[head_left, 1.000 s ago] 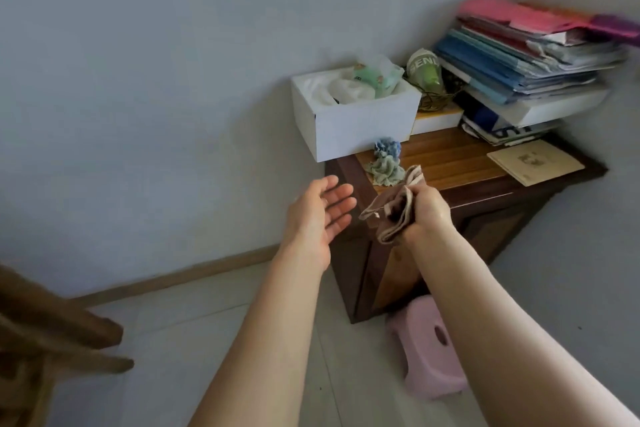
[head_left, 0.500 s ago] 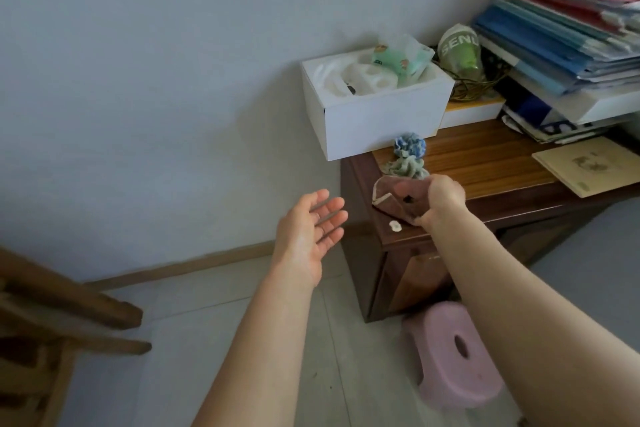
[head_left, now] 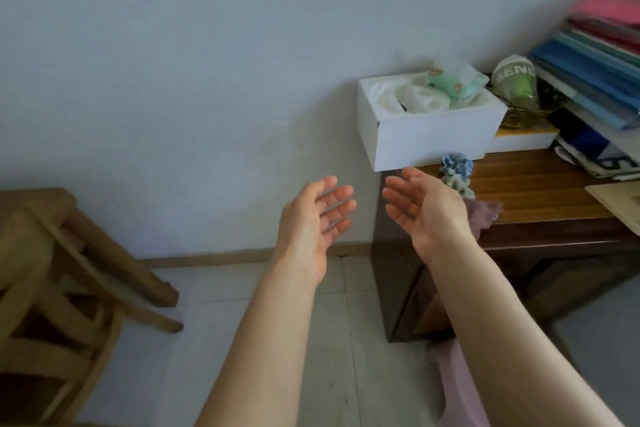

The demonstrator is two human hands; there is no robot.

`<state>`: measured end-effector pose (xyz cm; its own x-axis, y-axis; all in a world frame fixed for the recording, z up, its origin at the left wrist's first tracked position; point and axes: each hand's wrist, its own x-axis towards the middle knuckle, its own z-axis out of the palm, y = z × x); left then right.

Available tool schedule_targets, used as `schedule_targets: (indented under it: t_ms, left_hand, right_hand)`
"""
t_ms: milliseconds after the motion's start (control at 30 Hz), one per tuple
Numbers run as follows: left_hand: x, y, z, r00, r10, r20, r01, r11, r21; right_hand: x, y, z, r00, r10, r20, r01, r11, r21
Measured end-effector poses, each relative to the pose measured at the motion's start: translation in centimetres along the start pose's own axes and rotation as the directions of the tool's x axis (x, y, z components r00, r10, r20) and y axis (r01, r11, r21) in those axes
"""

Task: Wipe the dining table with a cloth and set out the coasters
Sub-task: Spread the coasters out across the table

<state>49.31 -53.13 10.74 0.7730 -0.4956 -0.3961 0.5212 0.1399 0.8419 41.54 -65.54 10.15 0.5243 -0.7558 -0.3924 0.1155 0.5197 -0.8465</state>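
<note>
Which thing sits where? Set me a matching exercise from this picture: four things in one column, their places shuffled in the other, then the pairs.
Things:
1. cloth
2. white box
3. pink stool
4. wooden chair

Places:
A. on the floor at the foot of the cabinet
B. far left of the view
C. cabinet top's front edge, just behind the right hand
D. cabinet top's left end, against the wall

Pairs: 1-C, 2-D, 3-A, 4-B.
</note>
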Motion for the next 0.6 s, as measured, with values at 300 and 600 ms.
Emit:
schedule_targets:
  t_ms: [300, 600]
  left_hand:
    - [-5.7, 6.1, -12.3, 0.968, 0.167, -0.185, -0.19, 0.975, -0.116]
    - [-9.9, 10.1, -25.3, 0.879, 0.218, -0.424, -0.298, 0.946, -0.131]
  right_hand:
    - [-7.1, 3.9, 11.6, 0.955, 0.044, 0.292, -0.029, 0.998, -0.056]
    - [-13.9, 10.7, 22.5, 0.85, 0.14, 0.507, -0.059, 0.983, -0.173]
